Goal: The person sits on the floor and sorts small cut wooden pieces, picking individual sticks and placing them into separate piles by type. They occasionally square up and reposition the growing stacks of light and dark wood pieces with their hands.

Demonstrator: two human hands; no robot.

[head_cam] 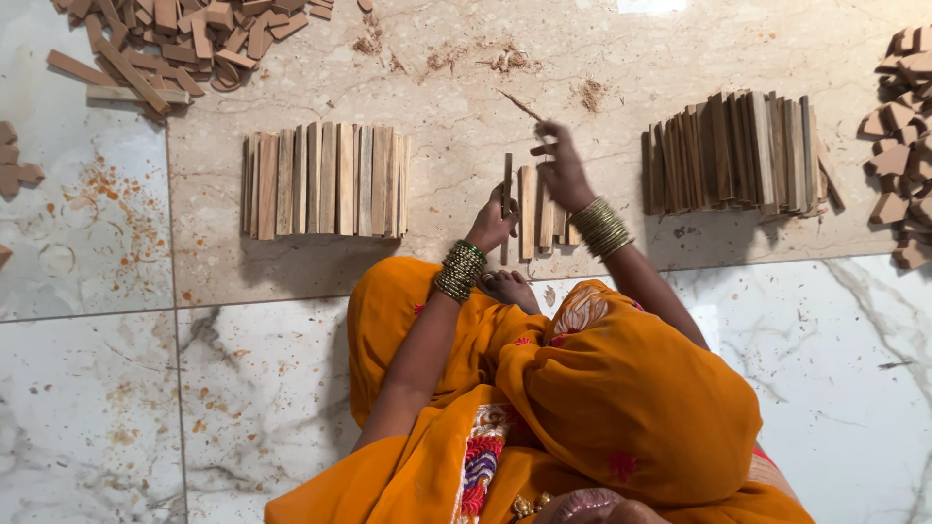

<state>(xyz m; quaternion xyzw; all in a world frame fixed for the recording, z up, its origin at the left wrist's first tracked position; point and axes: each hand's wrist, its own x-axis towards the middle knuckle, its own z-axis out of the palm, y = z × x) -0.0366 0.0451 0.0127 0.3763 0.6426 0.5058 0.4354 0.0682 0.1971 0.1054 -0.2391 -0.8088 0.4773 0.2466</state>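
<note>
Head view, seated person on a marble floor [116,408]. Nearest the camera, orange cloth [602,408] covers the lap and knees; a bare foot [507,287] shows just beyond it. Both wrists carry stacked bangles. The left hand [493,223] pinches a single upright stick [507,194] between thumb and fingers, its lower end near the floor. The right hand [561,170], fingers loosely spread, rests on a short row [540,212] of sticks standing side by side just right of the held stick. Beyond and to the left stands a longer finished row [325,180]; to the right, a darker, tightly packed stack [743,150]. Farthest off lie a loose heap of offcuts [184,39] at top left, chunky blocks [903,136] at the right edge, and sawdust [505,60] on the tiles. Judged risk: the short row appears propped only by the right hand, so a nudge from the held stick or lifting that hand could topple it.
</note>
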